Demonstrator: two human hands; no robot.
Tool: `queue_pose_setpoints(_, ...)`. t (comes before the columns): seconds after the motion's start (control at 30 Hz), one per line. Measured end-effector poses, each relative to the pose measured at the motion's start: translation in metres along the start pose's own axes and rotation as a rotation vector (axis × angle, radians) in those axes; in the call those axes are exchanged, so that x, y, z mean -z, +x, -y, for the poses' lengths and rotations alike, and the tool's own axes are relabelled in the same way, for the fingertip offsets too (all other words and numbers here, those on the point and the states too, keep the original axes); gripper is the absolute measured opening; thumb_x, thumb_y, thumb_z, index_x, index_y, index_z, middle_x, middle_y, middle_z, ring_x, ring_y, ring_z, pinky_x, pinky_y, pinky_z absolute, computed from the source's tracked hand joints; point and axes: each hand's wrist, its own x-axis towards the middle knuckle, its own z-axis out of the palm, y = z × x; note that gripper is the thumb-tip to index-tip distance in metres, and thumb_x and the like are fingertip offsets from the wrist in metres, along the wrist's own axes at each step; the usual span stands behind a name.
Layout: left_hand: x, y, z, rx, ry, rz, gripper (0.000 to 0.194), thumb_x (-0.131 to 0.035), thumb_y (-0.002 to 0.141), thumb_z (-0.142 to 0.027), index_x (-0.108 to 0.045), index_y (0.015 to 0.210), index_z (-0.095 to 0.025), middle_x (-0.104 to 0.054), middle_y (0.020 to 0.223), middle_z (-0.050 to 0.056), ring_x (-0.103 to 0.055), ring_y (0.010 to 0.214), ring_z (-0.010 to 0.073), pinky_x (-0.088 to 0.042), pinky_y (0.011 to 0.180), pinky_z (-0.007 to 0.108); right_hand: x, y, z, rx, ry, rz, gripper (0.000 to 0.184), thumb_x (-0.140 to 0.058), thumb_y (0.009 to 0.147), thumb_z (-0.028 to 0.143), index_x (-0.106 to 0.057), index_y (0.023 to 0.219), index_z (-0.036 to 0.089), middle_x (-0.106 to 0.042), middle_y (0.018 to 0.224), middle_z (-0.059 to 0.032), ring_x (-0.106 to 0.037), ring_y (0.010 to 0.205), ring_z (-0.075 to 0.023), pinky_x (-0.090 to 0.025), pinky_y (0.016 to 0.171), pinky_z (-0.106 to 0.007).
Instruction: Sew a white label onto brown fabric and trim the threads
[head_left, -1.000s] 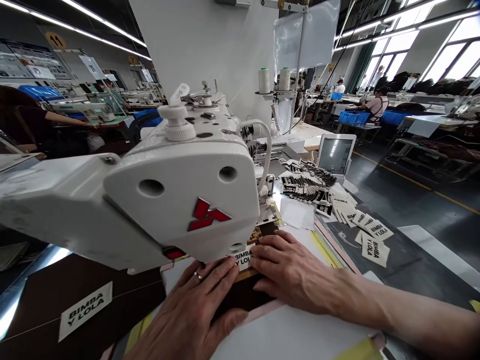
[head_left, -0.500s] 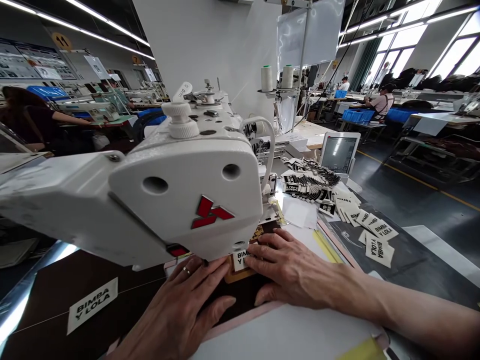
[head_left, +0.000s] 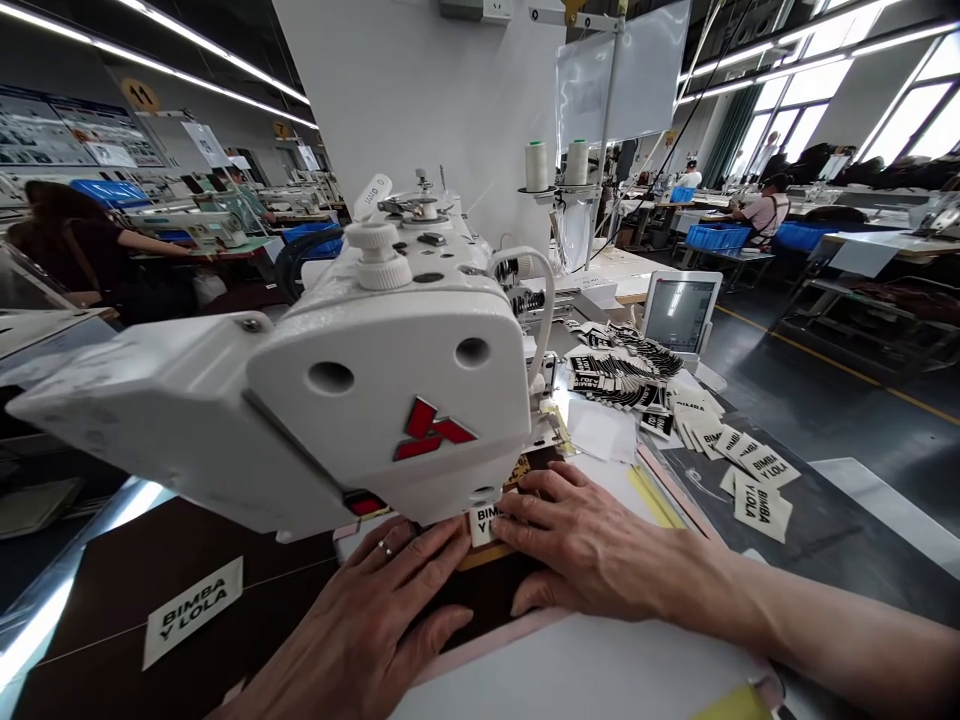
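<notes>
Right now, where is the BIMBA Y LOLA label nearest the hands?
Head view: the label lies under the sewing machine head, between the left hand and right hand.

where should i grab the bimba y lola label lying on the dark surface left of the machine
Pinch its near long edge, coming from the front with the left hand. The thin label lies flat on the dark surface, so lifting that edge seems easiest, and the sewing machine head stands beyond it.

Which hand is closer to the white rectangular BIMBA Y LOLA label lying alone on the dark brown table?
Left. The left hand is to the right of the label, not touching it. The right hand is farther, beyond the left hand.
</notes>
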Motion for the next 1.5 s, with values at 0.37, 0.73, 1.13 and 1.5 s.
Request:
queue_pose_setpoints(0.37, -0.005, -0.007, -0.002, -0.035, 0.082, -0.072, 0.056, -0.062, 0.106, -0.052, -0.060, 0.153, -0.022, -0.067, 0.152, 0.006, -0.073, 0.126, 0.0280, -0.058, 0.110, 0.037, -0.002, -0.002, -0.003, 0.003, -0.017, -0.027, 0.053, -0.053, 0.112, 0.062, -0.066, 0.144, 0.021, -0.068, 0.144, -0.0117, -0.056, 0.130, -0.0306, -0.040, 0.115, -0.049)
queue_pose_setpoints(0.73, -0.001, 0.005, -0.008, -0.048, 0.060, -0.026, 0.064, -0.063, 0.107, -0.049, -0.047, 0.163, -0.023, -0.060, 0.160, 0.004, -0.066, 0.137, 0.0238, -0.050, 0.117, 0.036, 0.010, -0.003, -0.001, 0.005, -0.088, -0.035, 0.049, -0.056, 0.111, 0.059, -0.067, 0.140, 0.021, -0.063, 0.153, -0.0115, -0.058, 0.133, -0.0296, -0.040, 0.115, -0.049)
queue_pose_setpoints(1.13, 0.004, 0.009, -0.006, -0.093, 0.126, 0.020, 0.068, -0.056, 0.109, -0.060, -0.043, 0.165, -0.024, -0.063, 0.155, 0.000, -0.072, 0.126, 0.0232, -0.053, 0.114, 0.040, -0.005, 0.010, -0.024, 0.186, -0.092, -0.076, 0.056, -0.050, 0.111, 0.065, -0.067, 0.138, 0.019, -0.073, 0.141, -0.0074, -0.059, 0.127, -0.0284, -0.039, 0.116, -0.049)
queue_pose_setpoints(1.5, 0.003, 0.006, -0.003, -0.119, 0.125, 0.031, 0.066, -0.054, 0.110, -0.059, -0.043, 0.165, -0.025, -0.059, 0.160, 0.000, -0.070, 0.131, 0.0225, -0.054, 0.111, 0.037, -0.002, 0.010, -0.027, 0.206, -0.073, -0.040, 0.054, -0.049, 0.112, 0.064, -0.064, 0.143, 0.022, -0.066, 0.153, -0.0033, -0.058, 0.129, -0.0281, -0.036, 0.118, -0.049)
